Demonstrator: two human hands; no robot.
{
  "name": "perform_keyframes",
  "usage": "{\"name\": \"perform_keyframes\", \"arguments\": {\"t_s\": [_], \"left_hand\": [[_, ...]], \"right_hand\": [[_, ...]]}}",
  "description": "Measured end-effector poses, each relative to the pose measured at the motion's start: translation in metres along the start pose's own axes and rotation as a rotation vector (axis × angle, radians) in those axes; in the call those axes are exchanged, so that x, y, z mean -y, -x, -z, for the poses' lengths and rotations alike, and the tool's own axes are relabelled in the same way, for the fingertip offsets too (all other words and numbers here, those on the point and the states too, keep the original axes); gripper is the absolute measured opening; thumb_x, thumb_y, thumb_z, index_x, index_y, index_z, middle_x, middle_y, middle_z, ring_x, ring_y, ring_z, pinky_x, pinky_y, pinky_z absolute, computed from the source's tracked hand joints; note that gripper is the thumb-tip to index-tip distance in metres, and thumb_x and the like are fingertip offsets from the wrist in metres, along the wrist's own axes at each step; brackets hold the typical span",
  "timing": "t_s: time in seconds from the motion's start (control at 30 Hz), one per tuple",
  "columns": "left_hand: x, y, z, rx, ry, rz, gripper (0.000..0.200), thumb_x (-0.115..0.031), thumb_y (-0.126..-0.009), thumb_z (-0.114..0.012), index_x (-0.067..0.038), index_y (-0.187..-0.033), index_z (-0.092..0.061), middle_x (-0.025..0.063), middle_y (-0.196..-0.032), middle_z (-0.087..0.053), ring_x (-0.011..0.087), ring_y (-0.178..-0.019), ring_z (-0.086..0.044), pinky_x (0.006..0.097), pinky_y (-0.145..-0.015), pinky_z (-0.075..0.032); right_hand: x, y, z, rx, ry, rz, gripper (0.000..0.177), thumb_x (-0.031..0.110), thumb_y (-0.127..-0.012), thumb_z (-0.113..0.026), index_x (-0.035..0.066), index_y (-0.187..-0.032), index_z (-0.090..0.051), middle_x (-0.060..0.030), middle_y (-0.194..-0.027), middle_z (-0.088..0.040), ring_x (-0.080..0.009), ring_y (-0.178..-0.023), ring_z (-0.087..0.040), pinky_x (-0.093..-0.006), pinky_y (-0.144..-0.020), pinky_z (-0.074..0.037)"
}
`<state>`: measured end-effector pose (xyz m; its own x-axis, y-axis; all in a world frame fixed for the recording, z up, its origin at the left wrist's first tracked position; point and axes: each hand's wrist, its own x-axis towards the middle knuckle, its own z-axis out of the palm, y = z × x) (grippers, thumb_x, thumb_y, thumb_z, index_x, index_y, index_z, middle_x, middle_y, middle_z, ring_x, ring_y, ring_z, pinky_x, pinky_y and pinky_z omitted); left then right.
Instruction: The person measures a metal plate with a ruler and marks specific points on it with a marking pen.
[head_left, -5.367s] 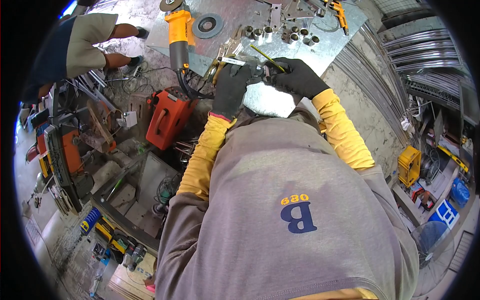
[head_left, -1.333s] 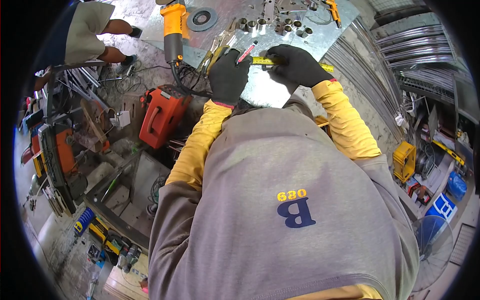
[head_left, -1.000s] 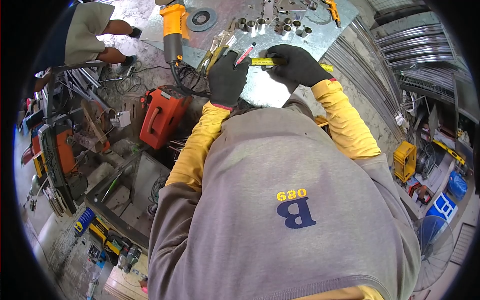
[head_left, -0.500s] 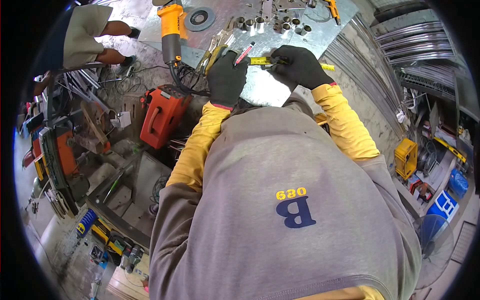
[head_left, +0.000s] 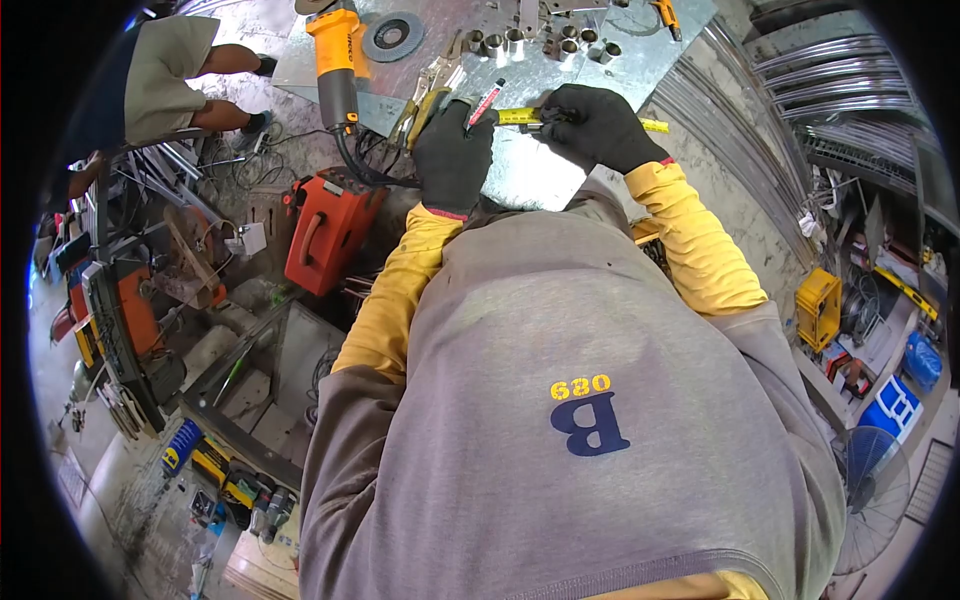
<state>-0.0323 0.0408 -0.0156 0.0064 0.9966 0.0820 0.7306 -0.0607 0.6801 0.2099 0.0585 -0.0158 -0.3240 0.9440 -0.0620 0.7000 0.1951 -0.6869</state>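
Note:
My left hand (head_left: 455, 160), in a black glove, is shut on a red marker (head_left: 486, 101) whose tip points up and to the right. My right hand (head_left: 596, 125), also gloved, pinches a yellow tape measure blade (head_left: 516, 116) flat against a shiny metal sheet (head_left: 522, 175). The blade's far end (head_left: 654, 126) sticks out past my right wrist. The marker sits just left of the tape, and the two hands are close together over the sheet's near part.
A yellow angle grinder (head_left: 337, 55), a grinding disc (head_left: 392, 35), locking pliers (head_left: 432, 84) and several short metal tubes (head_left: 520, 42) lie on the sheet beyond my hands. An orange machine (head_left: 325, 235) stands below left. Another person (head_left: 160, 70) crouches at top left.
Five seconds ago my hands held a small part and a pencil; now they hold the marker and tape. Over the last second the hands barely shifted; the view drifted slightly.

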Motion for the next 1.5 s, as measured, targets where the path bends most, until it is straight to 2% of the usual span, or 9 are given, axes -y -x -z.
{"name": "perform_keyframes", "arguments": {"t_s": [0.07,0.27,0.53,0.73,1.0,1.27,1.5], "left_hand": [[-0.005,0.0,0.003,0.043,0.006,0.05,0.031,-0.032,-0.095,-0.076,-0.002,-0.103,-0.072,0.0198,-0.084,-0.07,0.039,-0.08,-0.069,0.0483,-0.072,-0.051],[0.007,0.001,-0.006,-0.004,0.031,0.013,0.032,-0.032,-0.094,-0.077,-0.003,-0.106,-0.073,0.0191,-0.085,-0.07,0.0385,-0.08,-0.069,0.0481,-0.072,-0.052],[0.006,0.002,-0.004,-0.022,0.029,-0.016,0.034,-0.034,-0.094,-0.078,-0.003,-0.107,-0.074,0.0191,-0.086,-0.07,0.0388,-0.08,-0.069,0.0477,-0.072,-0.052],[0.005,0.002,-0.003,-0.005,0.071,0.004,0.034,-0.034,-0.094,-0.078,-0.003,-0.107,-0.074,0.0192,-0.088,-0.071,0.0386,-0.079,-0.069,0.0464,-0.071,-0.052],[0.008,0.003,0.001,0.047,0.063,0.007,0.033,-0.032,-0.095,-0.077,-0.003,-0.109,-0.075,0.0196,-0.089,-0.071,0.0389,-0.08,-0.069,0.0462,-0.071,-0.052],[0.002,0.002,0.005,0.053,0.115,0.076,0.034,-0.035,-0.095,-0.076,-0.003,-0.105,-0.075,0.0194,-0.083,-0.07,0.0383,-0.077,-0.069,0.0464,-0.07,-0.051],[0.007,0.002,0.002,0.038,0.143,0.057,0.033,-0.035,-0.095,-0.076,-0.003,-0.103,-0.075,0.0186,-0.082,-0.07,0.038,-0.076,-0.069,0.0465,-0.069,-0.051]], "right_hand": [[0.007,-0.001,0.006,0.01,0.037,-0.003,0.032,0.027,-0.085,-0.08,0.014,-0.114,-0.077,-0.0104,-0.099,-0.077,-0.0307,-0.089,-0.074,-0.0411,-0.081,-0.058],[0.008,-0.001,0.006,0.038,0.02,-0.03,0.035,0.03,-0.085,-0.082,0.015,-0.116,-0.076,-0.0091,-0.099,-0.076,-0.031,-0.091,-0.073,-0.0415,-0.082,-0.058],[0.0,0.002,0.0,-0.049,0.023,0.203,0.027,0.027,-0.086,-0.079,0.011,-0.108,-0.074,-0.0056,-0.098,-0.072,-0.0296,-0.085,-0.071,-0.0405,-0.076,-0.057],[0.002,0.004,0.002,-0.104,0.034,0.266,0.023,0.027,-0.087,-0.079,0.011,-0.104,-0.074,-0.0045,-0.095,-0.07,-0.0296,-0.083,-0.07,-0.0407,-0.072,-0.056],[0.003,0.005,0.002,-0.097,0.014,0.254,0.021,0.025,-0.087,-0.078,0.011,-0.103,-0.075,-0.0051,-0.096,-0.071,-0.03,-0.083,-0.07,-0.0411,-0.072,-0.057],[0.002,0.005,0.001,-0.076,0.023,0.253,0.021,0.024,-0.087,-0.078,0.011,-0.103,-0.075,-0.0048,-0.096,-0.071,-0.0306,-0.083,-0.07,-0.0411,-0.072,-0.057],[-0.002,0.004,-0.002,-0.093,0.018,0.273,0.021,0.022,-0.086,-0.078,0.01,-0.103,-0.075,-0.004,-0.098,-0.072,-0.0295,-0.084,-0.071,-0.0404,-0.074,-0.057]]}}
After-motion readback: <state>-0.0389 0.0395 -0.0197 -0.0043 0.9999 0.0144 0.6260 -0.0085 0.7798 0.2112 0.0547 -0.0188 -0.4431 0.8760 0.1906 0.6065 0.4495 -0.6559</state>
